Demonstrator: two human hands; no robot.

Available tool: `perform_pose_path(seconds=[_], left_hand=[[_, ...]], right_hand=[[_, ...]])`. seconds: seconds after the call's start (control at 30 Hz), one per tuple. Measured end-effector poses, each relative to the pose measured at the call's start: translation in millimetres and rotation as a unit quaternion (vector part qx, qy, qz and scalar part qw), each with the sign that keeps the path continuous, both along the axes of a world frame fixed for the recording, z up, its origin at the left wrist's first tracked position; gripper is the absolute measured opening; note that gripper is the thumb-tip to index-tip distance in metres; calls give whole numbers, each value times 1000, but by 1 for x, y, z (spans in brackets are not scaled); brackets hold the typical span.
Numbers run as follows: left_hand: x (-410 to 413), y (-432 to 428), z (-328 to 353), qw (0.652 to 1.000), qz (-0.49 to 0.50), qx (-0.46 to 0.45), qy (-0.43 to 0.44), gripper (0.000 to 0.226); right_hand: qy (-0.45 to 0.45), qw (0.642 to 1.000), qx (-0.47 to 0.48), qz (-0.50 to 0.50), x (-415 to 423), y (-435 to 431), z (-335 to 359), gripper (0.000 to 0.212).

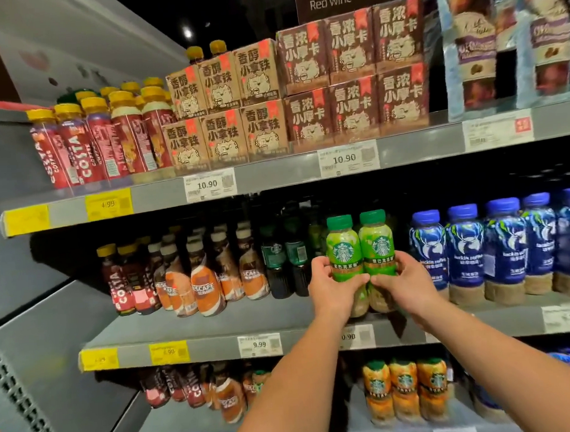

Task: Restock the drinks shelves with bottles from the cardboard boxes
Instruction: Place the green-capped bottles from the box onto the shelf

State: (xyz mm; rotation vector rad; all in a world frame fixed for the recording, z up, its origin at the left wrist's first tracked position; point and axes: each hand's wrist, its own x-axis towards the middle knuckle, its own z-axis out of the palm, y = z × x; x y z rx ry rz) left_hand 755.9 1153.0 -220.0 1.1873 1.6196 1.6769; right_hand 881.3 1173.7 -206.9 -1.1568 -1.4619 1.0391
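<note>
Two light-green Starbucks bottles with green caps stand upright side by side on the middle shelf [216,320]. My left hand [332,287] grips the left green bottle [343,246] around its lower half. My right hand [406,284] grips the right green bottle [376,241] the same way. Both bottle bases are hidden behind my hands. My thumbs nearly touch between the bottles. No cardboard box is in view.
Dark green Starbucks bottles [279,258] and Nescafe bottles [205,284] stand to the left, blue Luckin bottles [497,249] to the right. The top shelf holds Costa bottles [78,146] and brown cartons [259,102]. Orange Starbucks bottles [405,390] sit on the shelf below.
</note>
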Motion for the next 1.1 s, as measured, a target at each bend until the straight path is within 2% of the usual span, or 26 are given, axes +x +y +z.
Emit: perform_pose_path(seconds=[0.17,0.33,0.47,0.6,0.7,0.83,1.1], left_hand=[[-5,10,-3,998,-14,-20,60,64],[-7,11,-20,998,-30,-26,51,68],[-14,10,-20,995,-77,-42,54,58],[-20,9,-18,991,-109,-59,54,44],[-21,10,-22,992,-93,-63,49,36],[-20,11,-24,994,-49,-70,74,41],[-20,16,-23,991,-75,-74,82,37]], right_hand=[[-31,999,5,-36,-6,7,-8,46],[-56,997,4,-46,-8,7,-18,49],[-106,990,13,-89,-11,6,-26,55],[-171,974,51,-139,-16,8,-30,51],[-165,971,45,-165,-18,4,-31,49],[-142,969,58,-193,-21,-3,-33,50],[-173,945,58,-270,-21,-5,-35,50]])
